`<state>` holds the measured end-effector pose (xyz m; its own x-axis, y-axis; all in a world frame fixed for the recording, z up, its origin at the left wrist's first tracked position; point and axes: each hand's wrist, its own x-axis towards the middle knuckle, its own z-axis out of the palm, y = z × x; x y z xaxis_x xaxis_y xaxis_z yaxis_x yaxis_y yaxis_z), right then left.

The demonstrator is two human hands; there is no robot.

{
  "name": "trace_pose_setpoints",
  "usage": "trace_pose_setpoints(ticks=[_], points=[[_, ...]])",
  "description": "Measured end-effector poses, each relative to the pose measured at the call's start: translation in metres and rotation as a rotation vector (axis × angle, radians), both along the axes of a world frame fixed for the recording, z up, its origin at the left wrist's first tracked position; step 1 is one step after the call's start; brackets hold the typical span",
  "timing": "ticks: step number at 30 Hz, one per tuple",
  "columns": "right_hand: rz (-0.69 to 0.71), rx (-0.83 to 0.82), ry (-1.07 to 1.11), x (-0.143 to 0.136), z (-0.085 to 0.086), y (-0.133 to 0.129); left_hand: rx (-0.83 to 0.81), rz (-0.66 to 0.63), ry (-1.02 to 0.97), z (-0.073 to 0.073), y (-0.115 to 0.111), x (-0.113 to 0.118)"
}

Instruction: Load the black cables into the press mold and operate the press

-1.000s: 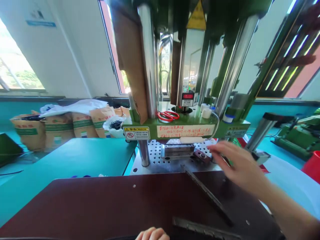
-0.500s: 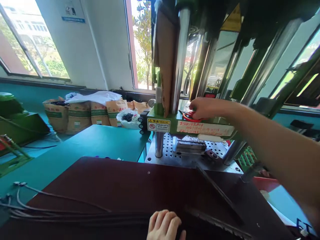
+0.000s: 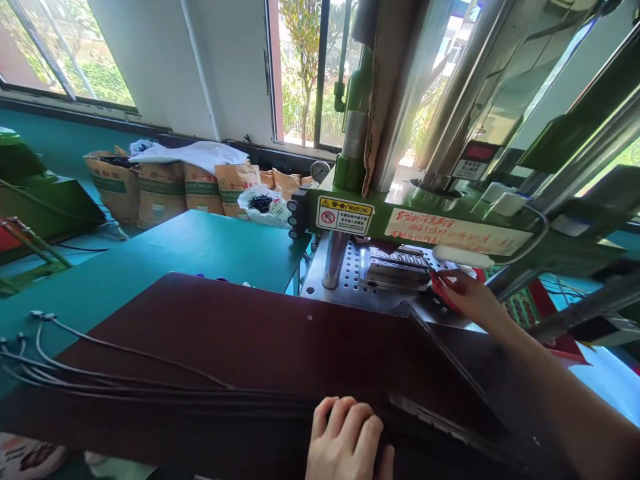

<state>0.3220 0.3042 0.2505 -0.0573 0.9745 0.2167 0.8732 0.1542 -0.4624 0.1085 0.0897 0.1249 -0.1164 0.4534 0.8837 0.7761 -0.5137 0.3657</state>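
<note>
Head view, looking down over the dark brown work board (image 3: 240,333). Your left hand (image 3: 347,437) sits at the bottom centre of the frame, palm down, fingers together and curled over the bundle of black cables (image 3: 150,390) — pressing it to the board rather than gripping it, as far as the view shows. The bundle's long axis runs left to right across the lower frame: the free ends with small metal tips fan out at the far left edge, and the gathered part passes under your left hand toward the lower right.

Your right hand (image 3: 470,300) is at centre right, reaching in under the green press frame (image 3: 450,230), fingers closed on something red — it looks like the handles of the red scissors (image 3: 443,288), though the blades are hidden. That hand lies just beside the metal die block (image 3: 400,272) on the perforated steel plate (image 3: 345,283).

Relation that matters — the cables lie below and left of the right hand in the frame, well apart from it, and directly under the left. The left hand is the nearer one by far.

Upper left: paper sacks (image 3: 160,190) along the wall beneath the window. A teal table (image 3: 200,250) lies between them and the board.
</note>
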Motion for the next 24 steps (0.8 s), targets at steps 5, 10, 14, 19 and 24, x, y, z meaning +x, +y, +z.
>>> trace_pose_setpoints(ticks=[5,10,14,19,24], points=[[-0.153,0.081,-0.131,-0.042,0.025,0.012,0.006,0.013,-0.018,0.001,0.0,-0.005],[-0.123,0.123,-0.217,-0.049,0.021,-0.002,-0.019,-0.041,0.013,0.004,-0.003,-0.007],[-0.138,0.12,-0.271,-0.044,0.014,0.0,-0.022,-0.022,-0.048,0.005,-0.004,-0.001],[-0.202,0.11,-0.176,-0.048,0.017,0.013,-0.022,-0.003,-0.041,0.005,-0.004,0.0],[-0.252,0.154,-0.18,-0.057,0.025,0.03,-0.075,-0.049,0.028,0.006,-0.007,-0.009]])
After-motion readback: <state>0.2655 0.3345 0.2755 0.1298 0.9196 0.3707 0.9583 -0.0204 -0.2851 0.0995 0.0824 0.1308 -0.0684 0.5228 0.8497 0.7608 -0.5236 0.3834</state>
